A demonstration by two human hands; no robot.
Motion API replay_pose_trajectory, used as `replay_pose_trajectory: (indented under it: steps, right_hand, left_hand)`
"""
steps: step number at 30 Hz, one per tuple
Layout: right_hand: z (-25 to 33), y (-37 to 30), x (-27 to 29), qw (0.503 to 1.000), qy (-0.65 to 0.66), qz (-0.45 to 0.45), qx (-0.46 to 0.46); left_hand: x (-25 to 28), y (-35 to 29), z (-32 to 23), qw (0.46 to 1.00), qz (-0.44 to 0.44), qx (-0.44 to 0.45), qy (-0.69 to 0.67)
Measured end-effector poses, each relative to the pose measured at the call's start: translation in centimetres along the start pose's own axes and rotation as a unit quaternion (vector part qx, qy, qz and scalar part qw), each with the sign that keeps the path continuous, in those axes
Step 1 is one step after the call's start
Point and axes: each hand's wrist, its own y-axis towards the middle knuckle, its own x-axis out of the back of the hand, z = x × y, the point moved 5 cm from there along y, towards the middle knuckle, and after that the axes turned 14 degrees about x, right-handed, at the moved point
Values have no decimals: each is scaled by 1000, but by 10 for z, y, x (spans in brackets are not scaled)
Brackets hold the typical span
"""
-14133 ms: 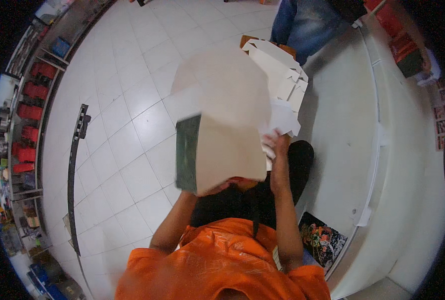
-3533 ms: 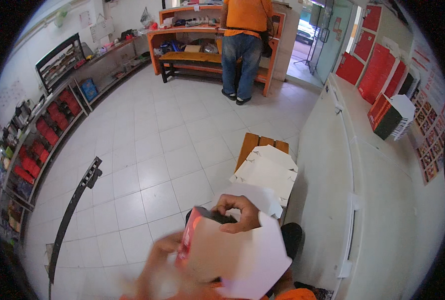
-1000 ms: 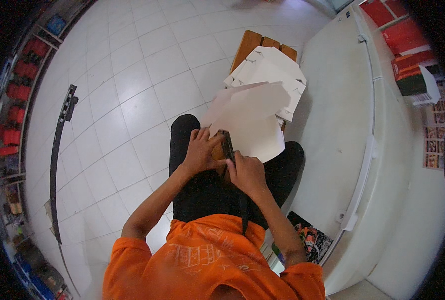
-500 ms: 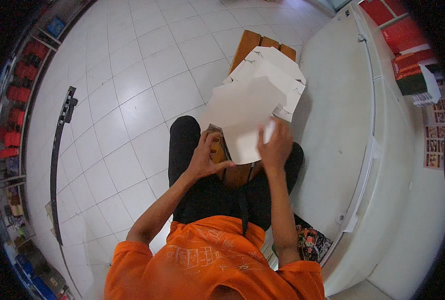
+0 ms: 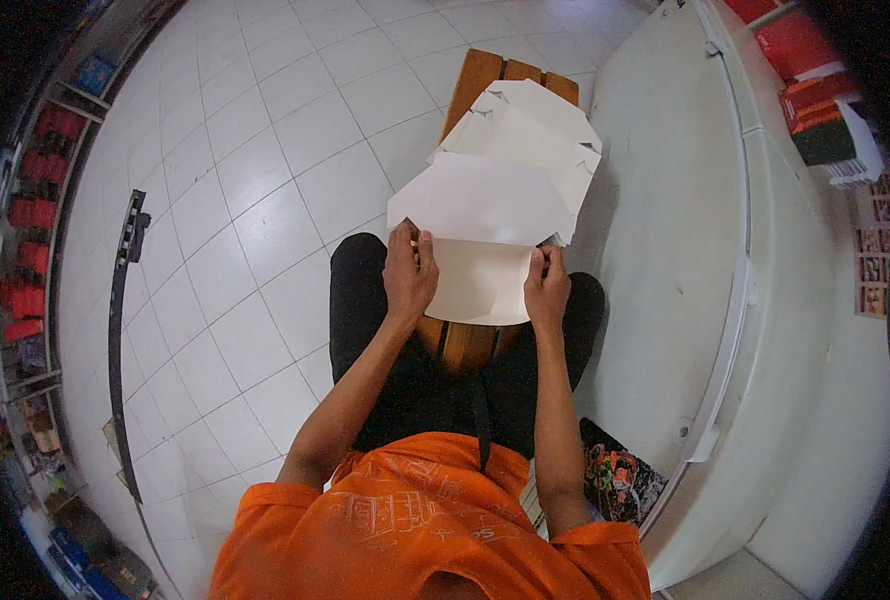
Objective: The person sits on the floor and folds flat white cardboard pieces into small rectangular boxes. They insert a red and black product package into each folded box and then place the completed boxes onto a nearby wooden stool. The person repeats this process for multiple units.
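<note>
A white cardboard box [image 5: 480, 275], partly folded, rests over the near end of the wooden bench between my knees. Its far panel stands at an angle to the panel nearest me, with cut corners at both sides. My left hand [image 5: 410, 275] is closed on the left edge near the fold, thumb on the inner side. At the opposite edge, my right hand [image 5: 547, 288] pinches the cardboard with its thumb inside. The outer fingers of both hands are partly hidden. Beyond lies another white cardboard box [image 5: 557, 140], open, with tabbed corners.
Slats of the wooden bench [image 5: 477, 80] show at its far end. A long white cabinet [image 5: 665, 250] stands close on my right. Shelves with red packages [image 5: 30, 212] line the far left, and a dark strip [image 5: 117, 330] rises over the tiled floor [image 5: 255, 230].
The near box has turned squarer to me and its panels now bend at a clear fold. My left hand has risen and closed on the left edge; my right thumb has moved inside the right edge.
</note>
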Motion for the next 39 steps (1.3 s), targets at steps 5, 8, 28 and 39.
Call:
replay_pose_trajectory:
  steps: [5,8,28,39]
  right_hand:
    - [-5,-3,-3,999,1,-26,-32]
    - [-7,-5,-4,998,19,-37,-45]
    - [-208,151,12,981,-162,-68,-82]
    - [-163,150,11,962,-165,-138,-166]
  left_hand:
    - [-2,-2,-2,999,-8,-28,-16]
    - [-3,0,2,999,-12,-31,-10]
    - [5,-34,-9,996,-2,-93,11]
    - [24,-30,2,997,-16,-78,-16]
